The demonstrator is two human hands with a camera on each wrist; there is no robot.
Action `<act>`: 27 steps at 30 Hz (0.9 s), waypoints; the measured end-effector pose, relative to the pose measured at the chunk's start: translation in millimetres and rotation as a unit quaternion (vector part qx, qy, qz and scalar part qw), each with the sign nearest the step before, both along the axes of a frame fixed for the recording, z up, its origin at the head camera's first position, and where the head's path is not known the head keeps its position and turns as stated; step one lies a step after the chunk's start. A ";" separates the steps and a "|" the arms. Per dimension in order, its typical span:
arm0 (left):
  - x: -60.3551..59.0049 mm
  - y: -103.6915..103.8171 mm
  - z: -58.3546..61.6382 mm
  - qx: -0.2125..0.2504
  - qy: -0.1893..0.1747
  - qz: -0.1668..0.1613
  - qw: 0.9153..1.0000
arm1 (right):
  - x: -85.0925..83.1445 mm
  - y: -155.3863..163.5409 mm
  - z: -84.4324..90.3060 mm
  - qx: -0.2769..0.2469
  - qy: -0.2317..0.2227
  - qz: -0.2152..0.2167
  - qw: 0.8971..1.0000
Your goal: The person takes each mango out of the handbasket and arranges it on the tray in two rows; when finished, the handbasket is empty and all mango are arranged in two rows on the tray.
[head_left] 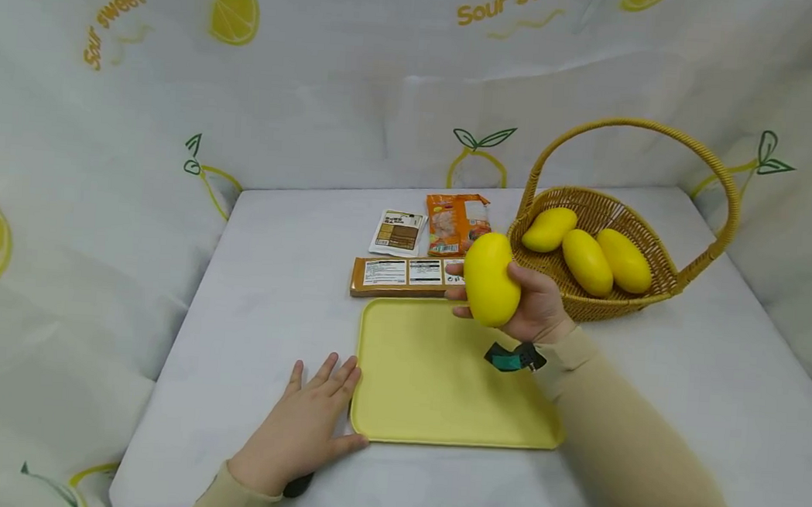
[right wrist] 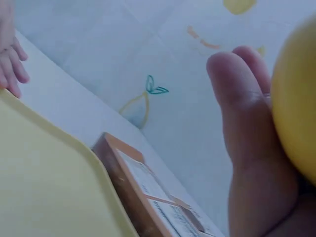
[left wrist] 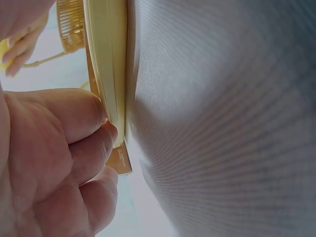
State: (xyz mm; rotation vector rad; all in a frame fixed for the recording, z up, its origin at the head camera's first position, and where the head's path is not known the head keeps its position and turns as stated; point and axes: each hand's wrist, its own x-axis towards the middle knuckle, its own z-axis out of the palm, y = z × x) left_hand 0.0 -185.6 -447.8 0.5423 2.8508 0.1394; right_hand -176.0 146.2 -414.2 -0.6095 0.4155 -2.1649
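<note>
A yellow mango (head_left: 492, 280) is held up in my right hand (head_left: 541, 304), above the far right part of the yellow tray (head_left: 440, 387). The right wrist view shows the fingers (right wrist: 247, 118) of that hand along the side of the mango (right wrist: 298, 98). My left hand (head_left: 305, 426) lies with spread fingers at the tray's left edge. In the left wrist view its fingertips (left wrist: 101, 111) touch the tray's rim (left wrist: 111, 64). Right of the raised mango stands a wicker basket (head_left: 662, 288) with a tall handle, holding three mangoes (head_left: 588, 262).
Behind the tray lies a flat brown box (head_left: 384, 275) with white labels. Farther back are a white and brown packet (head_left: 398, 234) and an orange packet (head_left: 450, 221). A white cloth with lemon prints (head_left: 318, 85) hangs behind the white table (head_left: 257, 299).
</note>
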 end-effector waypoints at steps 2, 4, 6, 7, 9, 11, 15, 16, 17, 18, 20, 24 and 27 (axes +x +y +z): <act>-0.3 1.4 -0.7 0.002 -0.008 -0.001 1.000 | 8.1 -12.5 -10.3 0.020 -0.007 -0.008 1.000; -0.1 1.7 -1.5 -0.001 -0.015 0.000 1.000 | 15.4 -27.1 -19.7 0.043 -0.012 -0.013 0.999; -0.3 1.7 -1.8 -0.003 -0.019 0.002 1.000 | 21.4 -43.0 -27.0 0.067 -0.022 -0.015 0.997; -0.4 1.7 -1.7 -0.005 -0.019 0.002 1.000 | 24.0 -50.8 -30.1 0.079 -0.028 -0.017 0.996; -1.1 1.9 -1.5 -0.009 -0.020 0.003 1.000 | 28.2 -65.3 -35.6 0.096 -0.041 -0.020 0.994; -1.8 2.3 -0.9 -0.012 -0.019 0.002 1.000 | 31.8 -77.6 -40.9 0.110 -0.052 -0.020 0.992; -3.4 4.1 1.0 -0.013 -0.020 0.001 1.000 | 38.3 -93.7 -50.8 0.148 -0.059 -0.029 0.987; -3.7 4.4 1.6 -0.014 -0.020 0.000 1.000 | 39.7 -96.7 -52.7 0.158 -0.056 -0.034 0.985; -3.9 4.7 2.1 -0.015 -0.021 0.000 1.000 | 41.0 -99.4 -54.3 0.169 -0.055 -0.041 0.983; -4.1 5.0 2.8 -0.016 -0.021 0.000 1.000 | 42.3 -101.6 -55.7 0.181 -0.050 -0.048 0.981; -4.8 5.6 3.9 -0.020 -0.022 0.001 1.000 | 44.4 -105.8 -57.1 0.201 -0.037 -0.061 0.977; -5.9 6.2 4.0 -0.026 -0.028 0.002 0.999 | 47.8 -112.3 -57.0 0.243 -0.010 -0.084 0.966; -5.2 6.3 3.1 -0.028 -0.031 0.004 0.999 | 49.7 -116.7 -56.5 0.279 0.006 -0.107 0.954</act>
